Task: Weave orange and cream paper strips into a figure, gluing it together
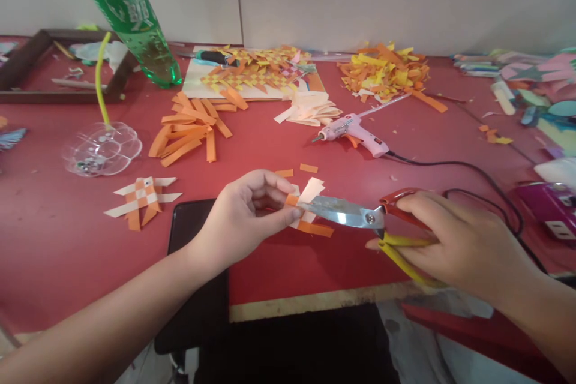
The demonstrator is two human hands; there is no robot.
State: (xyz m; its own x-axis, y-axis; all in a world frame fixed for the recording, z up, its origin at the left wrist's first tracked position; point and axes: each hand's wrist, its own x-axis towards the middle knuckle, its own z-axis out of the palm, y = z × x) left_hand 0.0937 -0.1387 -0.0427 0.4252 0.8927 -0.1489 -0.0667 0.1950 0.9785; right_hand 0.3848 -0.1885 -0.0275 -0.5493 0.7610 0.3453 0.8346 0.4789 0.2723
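Between thumb and fingers, my left hand (245, 216) pinches a small woven piece of orange and cream paper strips (310, 228). My right hand (450, 246) grips the red and yellow handles of a pair of scissors (346, 213). The blades lie against the paper piece close to my left thumb; whether they are fully closed is hidden. To the left on the table rests a finished-looking woven paper fish (144, 196) in orange and white. Two short orange scraps (308, 168) lie just beyond my left hand.
A pink glue gun (353, 131) with a black cord lies ahead. Orange strips (186, 126), cream strips (310, 108) and a yellow-orange paper heap (384, 72) sit behind. A green bottle (130, 18), clear flower-shaped tray (105, 150) and dark frame (45, 97) stand left. A black phone-like slab (193, 306) overhangs the edge.
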